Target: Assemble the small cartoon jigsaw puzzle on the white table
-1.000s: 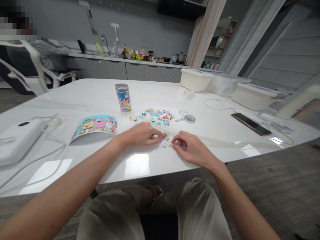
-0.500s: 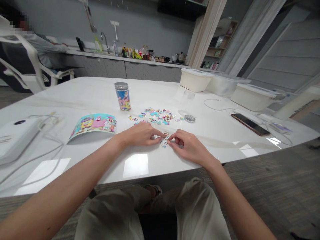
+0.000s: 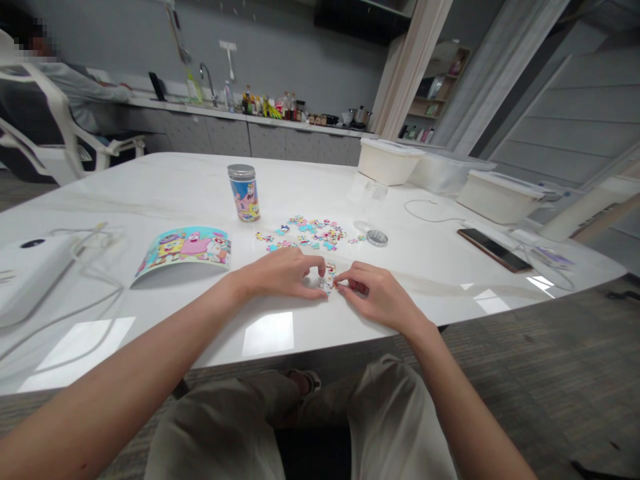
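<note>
L hand, thumb & index spread apart, is beside a small puzzle cluster on the white table. R hand pinches at its other side; can't tell from here if on a pc. Loose pcs just beyond.

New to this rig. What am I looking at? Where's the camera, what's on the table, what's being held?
No robot here: these are a person's bare left hand and right hand. All pictures come from one head-worn camera looking forward and down.

On the white table are scattered puzzle pieces, a curved picture sheet, a cartoon-printed jar, a phone and lidded bins.

The left thumb and index finger are spread beside a small cluster of pieces; the right fingertips are at its other side. Whether they pinch a piece is too small to tell.
</note>
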Demonstrator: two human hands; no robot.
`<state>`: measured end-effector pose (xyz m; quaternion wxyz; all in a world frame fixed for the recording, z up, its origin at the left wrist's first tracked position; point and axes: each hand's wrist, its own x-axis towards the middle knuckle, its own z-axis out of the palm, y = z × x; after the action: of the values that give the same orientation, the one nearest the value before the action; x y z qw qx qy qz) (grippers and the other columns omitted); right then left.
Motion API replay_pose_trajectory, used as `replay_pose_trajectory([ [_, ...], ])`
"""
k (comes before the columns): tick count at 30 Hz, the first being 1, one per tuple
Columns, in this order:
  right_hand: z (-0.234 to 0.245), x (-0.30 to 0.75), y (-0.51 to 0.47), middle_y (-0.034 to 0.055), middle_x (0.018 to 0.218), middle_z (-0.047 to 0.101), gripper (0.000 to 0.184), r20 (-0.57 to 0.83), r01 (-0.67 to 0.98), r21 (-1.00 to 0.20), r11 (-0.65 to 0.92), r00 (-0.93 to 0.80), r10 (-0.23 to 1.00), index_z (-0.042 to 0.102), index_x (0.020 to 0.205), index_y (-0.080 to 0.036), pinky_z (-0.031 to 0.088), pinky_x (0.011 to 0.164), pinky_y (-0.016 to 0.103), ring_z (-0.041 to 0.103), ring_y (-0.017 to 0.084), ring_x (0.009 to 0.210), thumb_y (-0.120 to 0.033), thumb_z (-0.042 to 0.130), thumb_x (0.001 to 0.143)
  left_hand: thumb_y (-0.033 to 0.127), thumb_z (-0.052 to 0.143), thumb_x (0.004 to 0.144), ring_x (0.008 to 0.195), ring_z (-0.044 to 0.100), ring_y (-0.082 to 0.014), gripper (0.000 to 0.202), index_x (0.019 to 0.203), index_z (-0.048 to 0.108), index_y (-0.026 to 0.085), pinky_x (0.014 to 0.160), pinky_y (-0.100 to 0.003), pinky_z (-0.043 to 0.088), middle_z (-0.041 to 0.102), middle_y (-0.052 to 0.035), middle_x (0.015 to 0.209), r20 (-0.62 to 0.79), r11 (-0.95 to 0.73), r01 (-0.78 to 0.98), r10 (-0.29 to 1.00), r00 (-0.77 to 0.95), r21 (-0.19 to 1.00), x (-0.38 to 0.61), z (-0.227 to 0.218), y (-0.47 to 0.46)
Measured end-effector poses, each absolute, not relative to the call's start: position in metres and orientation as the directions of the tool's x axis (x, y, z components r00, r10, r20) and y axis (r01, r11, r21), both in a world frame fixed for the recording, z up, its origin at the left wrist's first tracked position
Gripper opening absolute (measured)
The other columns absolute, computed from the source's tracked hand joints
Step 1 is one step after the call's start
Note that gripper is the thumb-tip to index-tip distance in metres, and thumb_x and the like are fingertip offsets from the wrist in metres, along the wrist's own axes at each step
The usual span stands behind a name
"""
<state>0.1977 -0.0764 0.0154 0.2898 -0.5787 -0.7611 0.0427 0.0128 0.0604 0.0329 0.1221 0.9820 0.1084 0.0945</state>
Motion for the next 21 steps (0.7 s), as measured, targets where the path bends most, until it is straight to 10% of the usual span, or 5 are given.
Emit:
replay_pose_trajectory([
  [21, 0.0166, 0.1941, -0.0804, 0.0047, 0.081, 0.063, 0.021, 0.362, 0.887, -0.341, 0.311, -0.181, 0.914, 0.073, 0.098, -0.018, 0.043, 0.066, 0.027, 0.057, 0.014, 0.069, -0.021, 0.053, 0.09, 0.032, 0.058, 0.079, 0.046, 0.045, -0.0097, 0.021, 0.092, 0.071, 0.023, 0.06, -0.023, 0.035, 0.049, 0.0067, 0.045, 0.144, -0.941, 0.17, 0.219, 0.965, 0.291, 0.0095, 0.0356, 0.0615],
])
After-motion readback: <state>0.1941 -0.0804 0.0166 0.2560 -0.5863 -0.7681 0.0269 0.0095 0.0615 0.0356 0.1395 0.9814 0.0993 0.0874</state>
